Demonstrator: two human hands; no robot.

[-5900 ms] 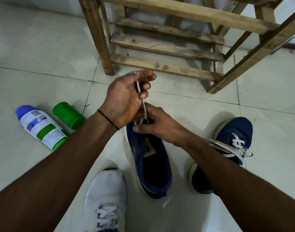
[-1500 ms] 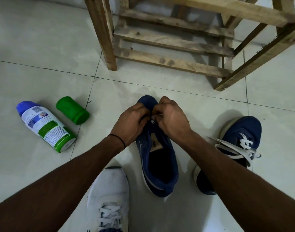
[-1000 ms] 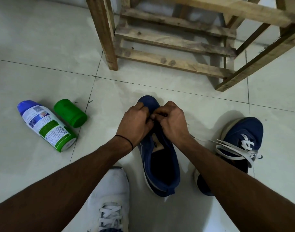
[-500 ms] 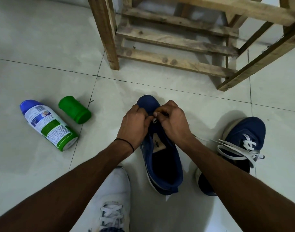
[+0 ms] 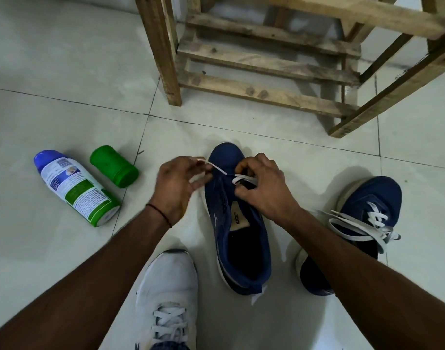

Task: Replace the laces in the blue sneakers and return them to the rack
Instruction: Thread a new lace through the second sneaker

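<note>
Left hand and right hand each pinch the white lace over the toe end of the unlaced blue sneaker.
Best done, I judge, by drawing the left end taut and flat while the right hand holds the loop at the eyelet, then evening both ends. Sneaker lies on the floor, toe at 12 o'clock toward the rack, under the right hand, with the left hand just beside at its 10 o'clock and its laced mate at 3 o'clock.
</note>
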